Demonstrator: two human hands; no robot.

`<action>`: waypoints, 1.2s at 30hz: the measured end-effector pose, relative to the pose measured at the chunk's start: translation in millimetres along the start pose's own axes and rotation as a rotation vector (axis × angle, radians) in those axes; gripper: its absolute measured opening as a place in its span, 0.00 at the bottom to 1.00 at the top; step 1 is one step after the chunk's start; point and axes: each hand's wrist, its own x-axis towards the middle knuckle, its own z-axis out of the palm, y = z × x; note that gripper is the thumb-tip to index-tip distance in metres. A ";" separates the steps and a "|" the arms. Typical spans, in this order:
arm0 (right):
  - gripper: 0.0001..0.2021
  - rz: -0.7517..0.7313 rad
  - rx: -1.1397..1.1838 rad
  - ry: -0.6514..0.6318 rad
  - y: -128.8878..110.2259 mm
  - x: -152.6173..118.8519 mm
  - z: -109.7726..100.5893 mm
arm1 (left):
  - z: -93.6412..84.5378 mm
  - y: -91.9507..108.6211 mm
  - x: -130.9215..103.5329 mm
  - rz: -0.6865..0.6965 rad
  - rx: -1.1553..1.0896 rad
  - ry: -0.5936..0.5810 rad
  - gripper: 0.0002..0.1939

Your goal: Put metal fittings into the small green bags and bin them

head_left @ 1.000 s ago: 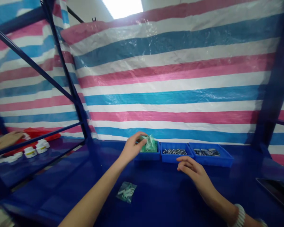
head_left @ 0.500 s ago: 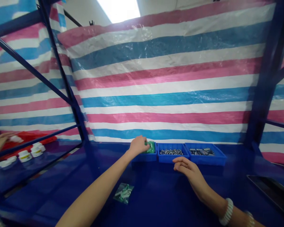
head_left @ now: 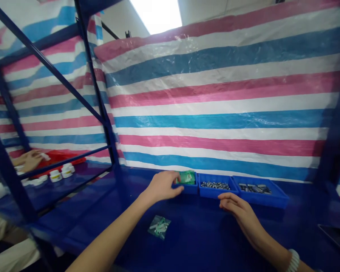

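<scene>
Three blue bins stand in a row near the back of the blue table. The left bin holds green packets, the middle bin small metal parts, the right bin larger metal pieces. My left hand is at the left bin's near left corner, thumb and fingers apart, with nothing seen between them. In front of the middle and right bins, my right hand hovers with loosely curled fingers; whether it holds anything is hidden. A clear bag with green and white pieces lies nearer on the table.
Blue rack posts rise at the left. Beyond them are white jars, a red bag and another person's hands. A dark flat device lies at the right edge.
The view has swung left, so the scene sits further right. My left hand has drawn back from the green packets and its fingers have spread. My right hand stays in front of the bins.
</scene>
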 end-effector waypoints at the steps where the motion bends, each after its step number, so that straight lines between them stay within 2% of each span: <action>1: 0.10 -0.004 -0.008 -0.008 0.6 -0.3 0.3 | -3.8 -2.0 -15.8 0.052 -0.018 -0.071 0.11; 3: 0.10 -0.007 -0.034 -0.029 0.6 -0.9 0.7 | -6.8 -7.9 -43.9 0.131 -0.050 -0.207 0.15; 5: 0.10 -0.003 -0.055 -0.039 -1.0 -1.4 0.8 | -4.3 -15.1 -63.7 0.142 -0.102 -0.345 0.21; 6: 0.10 0.000 -0.058 -0.040 -2.1 -1.7 0.8 | -1.6 -18.5 -69.8 0.111 -0.171 -0.376 0.22; 8: 0.10 0.003 -0.061 -0.029 -3.9 -2.1 0.8 | 5.1 -22.5 -74.3 0.007 -0.388 -0.358 0.21; 10: 0.09 0.003 -0.064 -0.010 -4.6 -2.0 1.2 | 11.8 -19.8 -69.7 -0.080 -0.613 -0.290 0.18; 12: 0.09 0.006 -0.063 0.010 -4.5 -1.7 2.1 | 18.5 -7.8 -57.4 -0.119 -0.767 -0.227 0.14; 17: 0.14 0.021 0.023 -0.026 -13.0 -3.7 8.2 | 44.2 52.6 -11.2 -0.197 -1.183 -0.111 0.07; 19: 0.18 0.008 0.137 -0.053 -20.9 -5.1 11.3 | 56.3 74.1 4.0 -0.263 -1.354 -0.100 0.09; 21: 0.22 0.027 0.258 -0.055 -28.4 -5.7 13.6 | 66.5 85.9 13.8 -0.342 -1.492 -0.089 0.11; 25: 0.20 0.094 0.271 -0.040 -33.0 -5.4 14.2 | 78.2 82.6 16.4 -0.496 -1.652 -0.072 0.13; 30: 0.16 0.164 0.180 -0.086 -26.8 -8.4 15.2 | 79.2 68.9 4.7 -0.609 -1.706 -0.109 0.14; 33: 0.14 0.189 0.191 -0.096 -26.0 -10.2 15.8 | 76.9 68.7 2.1 -0.572 -1.716 -0.112 0.15; 36: 0.12 0.167 0.122 -0.108 -26.5 -8.3 13.6 | 75.3 70.1 3.7 -0.445 -1.675 -0.091 0.14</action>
